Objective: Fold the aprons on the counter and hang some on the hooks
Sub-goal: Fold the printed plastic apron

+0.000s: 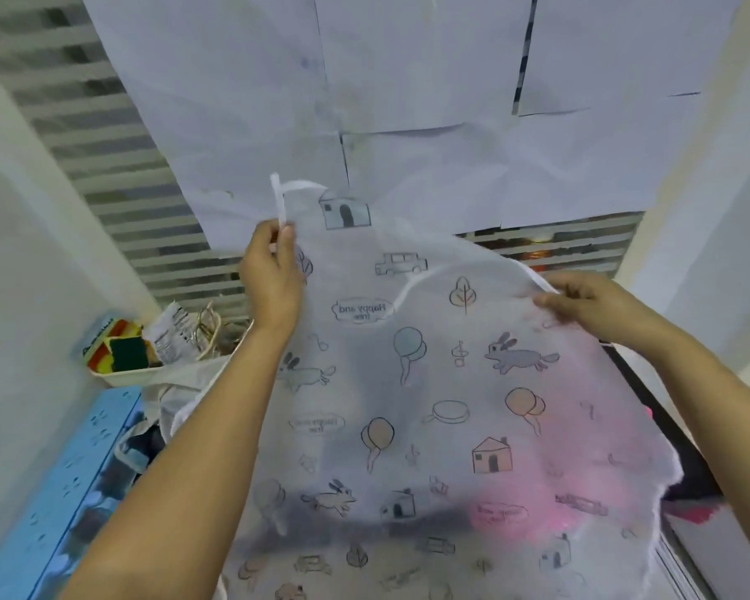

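Right at the top edge, both grips are clamped: the left hand (273, 270) pinches the limp white tie strap (278, 201), the right hand (581, 300) pinches the hem of the thin, see-through white apron printed with rabbits, balloons and houses (408, 383). It's held up, spread between them, long axis hanging straight down below. The left grip rides higher. Flimsy, floppy stuff. Out beyond the left grip, a cream plastic tray (126, 378) holds a green-and-yellow sponge (126, 352).

apron (429, 383) before blinds (118, 197), tray (136, 377) left (sponge (127, 352) inside)
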### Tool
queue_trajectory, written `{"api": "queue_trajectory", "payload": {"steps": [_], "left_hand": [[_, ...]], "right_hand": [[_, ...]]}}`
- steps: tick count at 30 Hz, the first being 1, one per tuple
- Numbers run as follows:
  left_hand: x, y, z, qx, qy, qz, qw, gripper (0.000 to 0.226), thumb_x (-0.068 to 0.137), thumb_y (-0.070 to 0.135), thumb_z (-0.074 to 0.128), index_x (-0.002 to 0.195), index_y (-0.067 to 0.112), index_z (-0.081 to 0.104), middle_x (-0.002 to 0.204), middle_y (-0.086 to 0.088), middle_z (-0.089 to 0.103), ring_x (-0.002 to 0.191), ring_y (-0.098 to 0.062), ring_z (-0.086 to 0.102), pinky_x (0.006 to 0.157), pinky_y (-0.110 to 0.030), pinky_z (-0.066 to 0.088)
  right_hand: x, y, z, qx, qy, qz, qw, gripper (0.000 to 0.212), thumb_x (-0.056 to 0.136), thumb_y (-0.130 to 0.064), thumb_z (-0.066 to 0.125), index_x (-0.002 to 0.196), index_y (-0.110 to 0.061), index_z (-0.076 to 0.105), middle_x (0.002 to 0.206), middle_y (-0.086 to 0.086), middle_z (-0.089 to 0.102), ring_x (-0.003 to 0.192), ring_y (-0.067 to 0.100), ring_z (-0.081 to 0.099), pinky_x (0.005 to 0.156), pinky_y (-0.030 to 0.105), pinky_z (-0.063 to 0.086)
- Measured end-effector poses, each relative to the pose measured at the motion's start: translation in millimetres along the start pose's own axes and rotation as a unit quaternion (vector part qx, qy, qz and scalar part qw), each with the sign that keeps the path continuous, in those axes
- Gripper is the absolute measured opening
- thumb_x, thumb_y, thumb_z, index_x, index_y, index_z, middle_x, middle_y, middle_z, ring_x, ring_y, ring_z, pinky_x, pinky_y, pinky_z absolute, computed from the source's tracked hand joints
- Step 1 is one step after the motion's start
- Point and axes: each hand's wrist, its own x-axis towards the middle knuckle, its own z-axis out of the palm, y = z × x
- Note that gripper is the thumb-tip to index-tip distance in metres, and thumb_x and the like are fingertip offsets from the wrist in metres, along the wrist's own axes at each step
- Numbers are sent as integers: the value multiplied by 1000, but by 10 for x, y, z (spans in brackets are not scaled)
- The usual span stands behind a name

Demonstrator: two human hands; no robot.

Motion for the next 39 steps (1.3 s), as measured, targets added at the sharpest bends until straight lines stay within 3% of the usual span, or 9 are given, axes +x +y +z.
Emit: {"api": "queue_trajectory", "payload": {"steps": [4,10,15,22,25,29,32,35,39], "left_hand": [[456,-85,317,-40,-56,-149,986,20,99,15,51,79,12,55,62,-4,54,50,-15,54,48,-27,50],[313,-787,833,54,-155,-264,950,23,98,12,50,77,12,58,68,-2,57,66,-18,57,64,-29,50],[187,-1005,1152,-90,-176,-315,928,22,93,-7,48,85,8,62,76,-8,59,69,-22,56,63,-30,51],[345,-1165,1180,-252,-362,-463,769,26,91,-11,48,77,6,63,85,-15,69,78,-23,69,71,-31,60],[390,-1280,1195,-97,-333,-488,801,10,92,-5,53,99,1,57,80,-11,62,62,-10,66,67,-24,59],[257,-1176,1397,68,-71,-376,921,31,88,-7,55,116,3,46,97,-6,55,76,-12,55,56,-6,45],[-422,-796,1560,81,-196,-175,961,14,93,7,53,104,14,48,88,6,51,71,-4,49,61,-14,43],[-1391,-784,1592,199,-491,-69,846,39,94,33,50,128,14,46,122,-3,54,107,-17,56,92,-30,44],[-2036,-1252,1390,377,-647,-22,663,98,83,74,26,148,19,-21,155,-5,-28,142,-35,-25,110,-56,-16]], "right_hand": [[380,156,-44,-17,-9,35,999,17,95,-24,57,102,-15,69,80,4,65,58,3,56,60,21,43],[932,704,92,9,-170,130,977,22,87,-28,65,103,-13,71,105,18,69,99,40,63,96,53,48],[1437,821,252,121,-219,190,949,39,88,-43,57,109,-13,70,109,11,70,98,29,68,91,42,53],[2013,651,316,340,-161,106,920,38,85,-1,59,119,-18,63,112,4,69,88,21,70,72,32,60],[2191,641,391,181,7,15,983,25,89,0,59,98,-21,70,104,-2,72,94,14,68,79,25,56],[2470,864,625,-24,65,3,998,21,93,-6,56,98,-19,71,114,2,66,102,15,59,75,22,49],[2592,1022,785,-60,97,2,993,25,92,-3,53,100,-19,71,113,1,66,102,12,58,81,22,42],[2601,1141,890,-27,135,45,989,25,94,-7,52,112,-17,66,116,2,65,99,10,57,82,21,44],[2238,1169,924,35,107,65,992,41,96,-5,47,134,-18,48,118,-5,58,98,11,57,79,17,48]]}}
